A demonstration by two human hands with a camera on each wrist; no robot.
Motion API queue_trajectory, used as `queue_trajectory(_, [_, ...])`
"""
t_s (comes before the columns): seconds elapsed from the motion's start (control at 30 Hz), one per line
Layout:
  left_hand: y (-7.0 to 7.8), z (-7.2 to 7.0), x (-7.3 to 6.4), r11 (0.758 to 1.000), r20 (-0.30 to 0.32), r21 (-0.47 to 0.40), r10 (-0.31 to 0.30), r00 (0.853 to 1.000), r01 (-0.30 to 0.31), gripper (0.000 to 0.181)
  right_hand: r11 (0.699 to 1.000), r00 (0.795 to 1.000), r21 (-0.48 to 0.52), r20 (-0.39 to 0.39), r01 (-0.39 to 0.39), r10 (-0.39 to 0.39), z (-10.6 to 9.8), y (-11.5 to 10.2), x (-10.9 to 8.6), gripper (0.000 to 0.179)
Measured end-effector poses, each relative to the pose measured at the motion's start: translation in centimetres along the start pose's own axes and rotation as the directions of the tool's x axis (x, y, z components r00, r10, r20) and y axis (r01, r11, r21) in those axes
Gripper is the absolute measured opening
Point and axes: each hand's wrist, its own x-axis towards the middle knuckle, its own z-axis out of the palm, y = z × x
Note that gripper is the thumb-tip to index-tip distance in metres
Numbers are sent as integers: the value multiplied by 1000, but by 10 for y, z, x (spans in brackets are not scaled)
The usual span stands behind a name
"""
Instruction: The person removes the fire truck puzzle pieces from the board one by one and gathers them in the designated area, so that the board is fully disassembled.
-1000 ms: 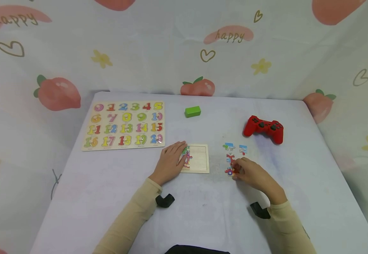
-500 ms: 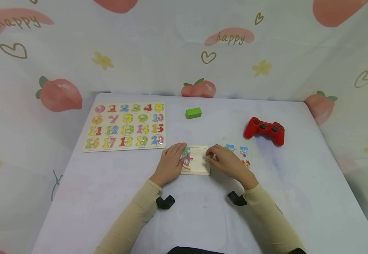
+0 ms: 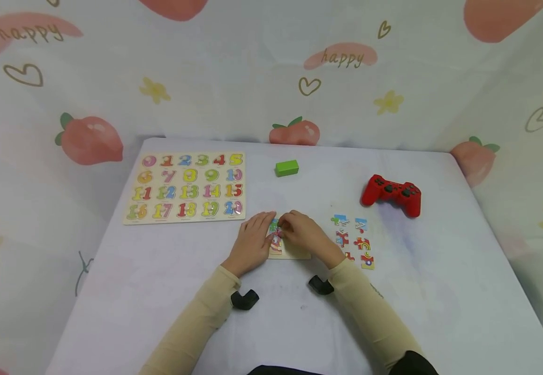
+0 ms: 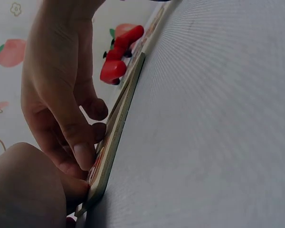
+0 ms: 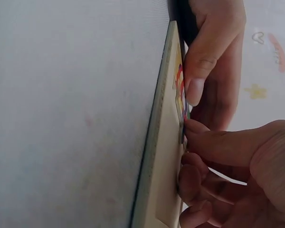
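Note:
A small wooden puzzle board [image 3: 299, 254] lies at the middle of the table, with pictured pieces [image 3: 275, 246] set along its left side. My left hand [image 3: 249, 244] rests over the board's left edge; its fingers are fairly straight and the thumb presses on the pieces. Over the board, my right hand [image 3: 308, 238] pinches a puzzle piece [image 5: 182, 135] by its edge, beside the fitted pieces. The fingers hide most of that piece. Several loose puzzle pieces [image 3: 362, 243] lie to the right of the board, one partly behind the right sleeve.
A number puzzle board [image 3: 189, 185] lies at the back left. A green block [image 3: 287, 167] stands behind the small board, and a red game controller [image 3: 392, 195] lies at the back right. A patterned cloth [image 3: 234, 73] hangs behind the table.
My right hand has moved left from the loose pieces to the small board, bringing a piece with it. The left hand has stayed on the board.

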Motion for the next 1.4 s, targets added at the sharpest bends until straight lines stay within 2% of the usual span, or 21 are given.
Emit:
queue_trajectory(0.27, [2,-1,-1,999,18,-5,-32,999,32,55,999,1000,33,-28,-10,11,4,1,0,17])
queue_trajectory(0.5, [0,2,0,1000,-8,10,-20,1000,21,54,997,998,74,-61,-7,11,6,-1,2,9])
queue_trajectory(0.77, [2,-1,0,999,17,3,-37,999,37,55,986,995,153,-60,-72,82,6,-5,3,23])
queue_trajectory(1.0, [0,2,2,999,-39,0,-38,999,38,56,991,995,107,-62,-76,83,8,-6,5,29])
queue_trajectory(1.23, [-1,3,2,998,-43,4,-58,997,58,57,997,998,62,-47,-42,45,7,-4,7,24])
queue_trajectory(1.4, [-2,3,1,999,-59,0,-46,997,46,58,997,998,44,-6,-58,58,3,-2,5,24])
